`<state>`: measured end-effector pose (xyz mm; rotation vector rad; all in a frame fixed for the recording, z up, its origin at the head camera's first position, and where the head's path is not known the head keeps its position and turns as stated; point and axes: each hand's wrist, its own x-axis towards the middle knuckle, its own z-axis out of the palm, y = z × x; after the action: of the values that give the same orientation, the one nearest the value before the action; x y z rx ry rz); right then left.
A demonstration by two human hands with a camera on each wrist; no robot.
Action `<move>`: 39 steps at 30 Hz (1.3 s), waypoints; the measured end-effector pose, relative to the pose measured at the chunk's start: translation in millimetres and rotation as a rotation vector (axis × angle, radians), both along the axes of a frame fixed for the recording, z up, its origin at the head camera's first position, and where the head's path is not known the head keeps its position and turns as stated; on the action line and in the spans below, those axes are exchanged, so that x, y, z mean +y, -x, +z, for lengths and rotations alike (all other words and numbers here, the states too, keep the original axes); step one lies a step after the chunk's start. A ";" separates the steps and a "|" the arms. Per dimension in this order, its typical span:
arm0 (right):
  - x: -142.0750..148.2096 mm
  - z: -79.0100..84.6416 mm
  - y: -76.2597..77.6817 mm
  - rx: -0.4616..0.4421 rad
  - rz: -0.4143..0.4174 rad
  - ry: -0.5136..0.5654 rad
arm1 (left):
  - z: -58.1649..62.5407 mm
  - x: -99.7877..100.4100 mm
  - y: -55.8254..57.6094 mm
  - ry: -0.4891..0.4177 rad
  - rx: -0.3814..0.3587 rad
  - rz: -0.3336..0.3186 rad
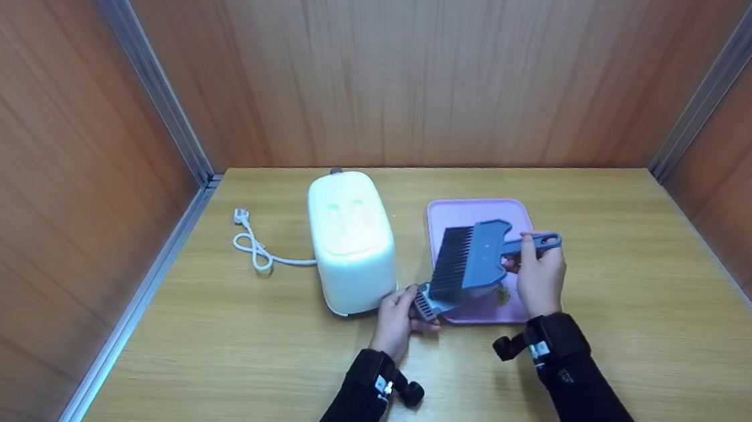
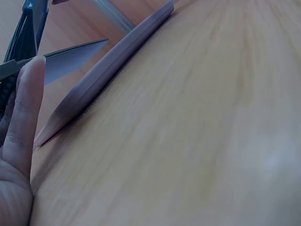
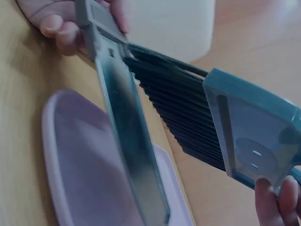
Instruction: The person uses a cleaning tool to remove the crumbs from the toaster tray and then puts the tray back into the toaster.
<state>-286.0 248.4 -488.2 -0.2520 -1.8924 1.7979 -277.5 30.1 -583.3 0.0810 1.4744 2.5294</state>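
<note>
In the head view my right hand (image 1: 540, 277) grips a blue hand brush (image 1: 487, 253) by its handle, its dark bristles (image 1: 453, 257) pointing left. My left hand (image 1: 395, 320) holds the grey ribbed end of a small blue dustpan (image 1: 436, 303), with the brush partly covering it. The right wrist view shows the dustpan (image 3: 131, 136) nearly edge-on, its far end over the tray, and the bristles (image 3: 178, 108) close to its ribbed end. Beneath both tools lies a purple tray (image 1: 477, 209) with some yellowish crumbs (image 1: 503, 295) on it.
A white toaster (image 1: 352, 256) stands left of the tray, close to my left hand. Its white cord (image 1: 258, 252) and plug (image 1: 241, 216) lie farther left on the wooden table (image 1: 238, 348). Wood-panelled walls (image 1: 387, 71) enclose the table at the back and sides.
</note>
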 end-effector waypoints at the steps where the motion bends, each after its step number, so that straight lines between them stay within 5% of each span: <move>1: -3.2 1.3 -2.0 0.005 0.010 -0.002 | 0.1 -0.1 0.0 -0.003 0.003 0.000; 8: -15.7 17.7 -19.8 -0.021 0.059 -0.040 | 1.1 0.4 -0.4 -0.007 0.005 -0.006; 14: -1.3 0.8 -7.1 -0.042 0.082 -0.122 | 1.8 -0.2 1.3 -0.005 -0.002 -0.002; 22: 9.5 9.9 -8.4 -0.109 0.111 -0.192 | 1.1 -0.5 1.1 0.000 -0.007 0.002; 29: 26.3 0.1 0.1 -0.061 0.103 -0.248 | -0.8 0.0 2.0 -0.001 0.010 0.009; 39: 44.7 6.5 9.0 -0.056 0.157 -0.329 | -1.9 -0.2 1.3 0.024 -0.001 -0.003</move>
<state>-295.0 293.1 -481.7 -0.0377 -2.2639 1.5543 -278.8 29.8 -585.1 0.0778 1.5027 2.5079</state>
